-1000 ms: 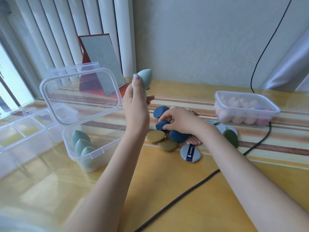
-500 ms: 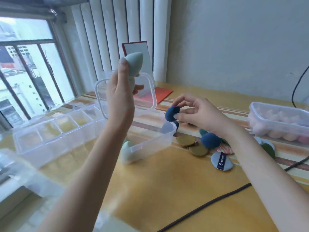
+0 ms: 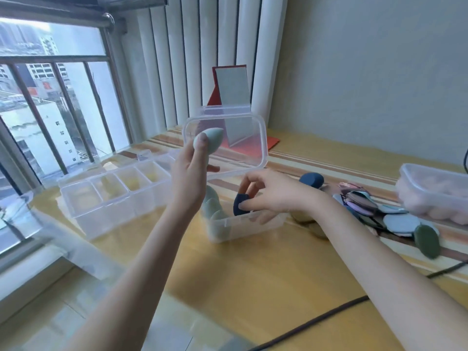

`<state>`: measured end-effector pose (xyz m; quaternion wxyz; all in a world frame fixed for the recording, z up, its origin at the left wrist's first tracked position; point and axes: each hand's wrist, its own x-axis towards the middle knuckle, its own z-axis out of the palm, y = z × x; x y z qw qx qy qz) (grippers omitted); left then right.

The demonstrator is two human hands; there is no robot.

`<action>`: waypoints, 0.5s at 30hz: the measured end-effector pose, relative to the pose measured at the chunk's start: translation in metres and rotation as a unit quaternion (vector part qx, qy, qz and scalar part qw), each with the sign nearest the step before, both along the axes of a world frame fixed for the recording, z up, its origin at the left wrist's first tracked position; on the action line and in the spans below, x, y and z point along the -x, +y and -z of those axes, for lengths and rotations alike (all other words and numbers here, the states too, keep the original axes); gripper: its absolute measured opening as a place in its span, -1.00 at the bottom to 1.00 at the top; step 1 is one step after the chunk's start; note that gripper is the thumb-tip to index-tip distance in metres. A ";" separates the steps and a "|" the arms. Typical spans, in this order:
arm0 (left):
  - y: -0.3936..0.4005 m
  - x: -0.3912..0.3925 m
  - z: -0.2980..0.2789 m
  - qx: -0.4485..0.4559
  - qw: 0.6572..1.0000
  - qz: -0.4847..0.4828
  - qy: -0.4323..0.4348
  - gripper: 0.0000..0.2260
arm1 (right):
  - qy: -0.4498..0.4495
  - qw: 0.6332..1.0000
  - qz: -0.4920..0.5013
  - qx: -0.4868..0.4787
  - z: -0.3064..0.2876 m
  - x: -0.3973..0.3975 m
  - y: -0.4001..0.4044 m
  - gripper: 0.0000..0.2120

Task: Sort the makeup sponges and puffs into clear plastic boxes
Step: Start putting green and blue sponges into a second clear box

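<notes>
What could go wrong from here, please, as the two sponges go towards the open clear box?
1. The dark blue teardrop sponge, pinched by the right hand, is going into the open clear plastic box that holds pale green teardrop sponges: colours may get mixed.
2. The left hand holds another pale green sponge only at its fingertips, up by the raised clear lid; it might slip or knock the lid.

Since a second ago our right hand (image 3: 273, 196) has left the pile of puffs (image 3: 374, 209), lifted a dark blue sponge (image 3: 240, 203) and now pinches it inside the open clear box (image 3: 243, 224), beside the green sponges (image 3: 212, 206) there. Our left hand (image 3: 190, 178) has carried the pale green sponge (image 3: 209, 140) leftward, now raised before the box lid (image 3: 263, 148).
</notes>
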<state>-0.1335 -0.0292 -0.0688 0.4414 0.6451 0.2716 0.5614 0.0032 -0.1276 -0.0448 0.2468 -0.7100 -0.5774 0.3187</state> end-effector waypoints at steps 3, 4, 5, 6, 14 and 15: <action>-0.002 0.000 0.000 0.009 1.000 0.023 0.009 -0.76 | 0.008 1.000 -0.003 0.012 -0.001 0.004 0.003 -0.80; -0.002 0.000 -0.001 0.011 1.000 0.027 0.010 -0.76 | 0.012 1.000 0.018 -0.003 -0.002 0.005 0.006 -0.81; -0.001 0.000 -0.002 0.013 0.999 0.029 0.011 -0.76 | 0.016 0.999 0.041 -0.021 -0.002 0.004 0.010 -0.81; 0.001 0.000 -0.003 0.012 0.999 0.032 0.013 -0.76 | 0.014 0.997 0.060 -0.038 -0.001 0.005 0.015 -0.82; 0.004 -0.001 0.001 -0.018 0.994 0.097 0.042 -0.73 | -0.060 0.988 0.110 -0.088 0.034 0.008 0.042 -0.85; 0.003 -0.001 0.002 -0.022 0.993 0.102 0.055 -0.74 | -0.052 0.989 0.113 -0.085 0.034 0.007 0.044 -0.85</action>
